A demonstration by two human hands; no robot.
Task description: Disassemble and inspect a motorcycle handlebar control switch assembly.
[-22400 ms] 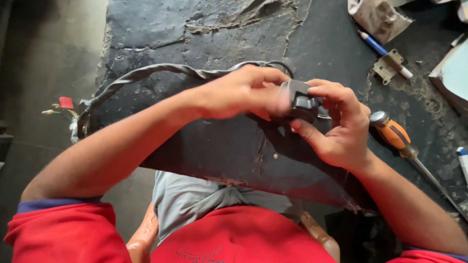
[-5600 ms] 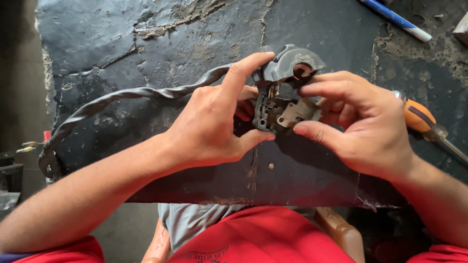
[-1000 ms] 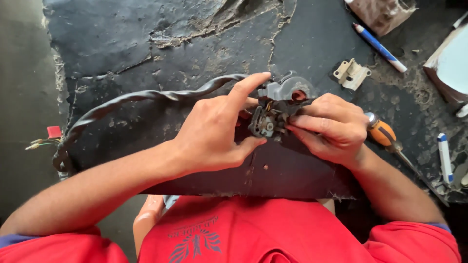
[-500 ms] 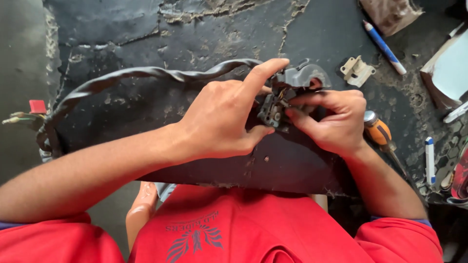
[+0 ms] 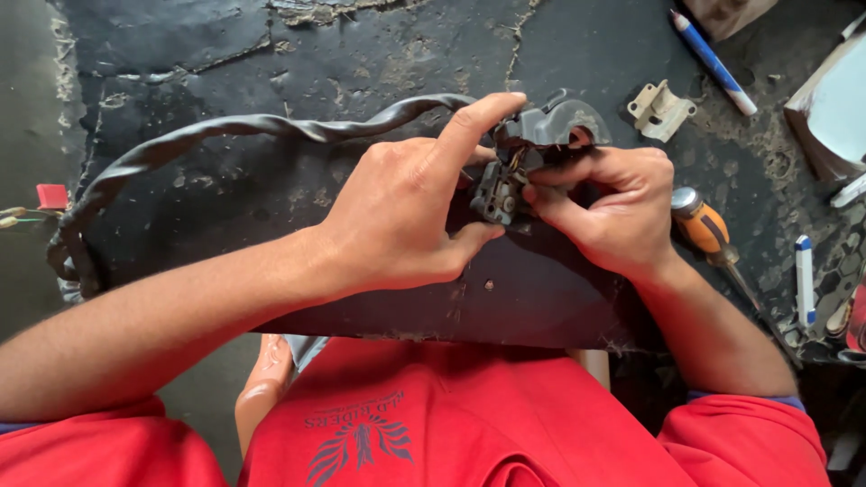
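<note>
A dark grey switch housing (image 5: 550, 126) with exposed metal contacts (image 5: 498, 188) is held over a black, worn workbench (image 5: 271, 54). My left hand (image 5: 406, 212) grips it from the left, index finger stretched over its top and thumb under it. My right hand (image 5: 613, 207) pinches the housing from the right with fingertips at the contacts. A thick black sleeved cable (image 5: 234, 131) runs from the housing leftward and loops down at the bench's left edge, ending in a red connector (image 5: 52, 196).
An orange-handled screwdriver (image 5: 708, 236) lies just right of my right hand. A beige plastic bracket (image 5: 661, 110) and a blue-and-white pen (image 5: 713, 61) lie behind it. A white-and-blue marker (image 5: 805, 280) and a pale box (image 5: 834, 108) sit at the right edge.
Both hands keep hold of the housing. My right fingers have shifted lower onto the contacts, and the view has moved slightly left and down.
</note>
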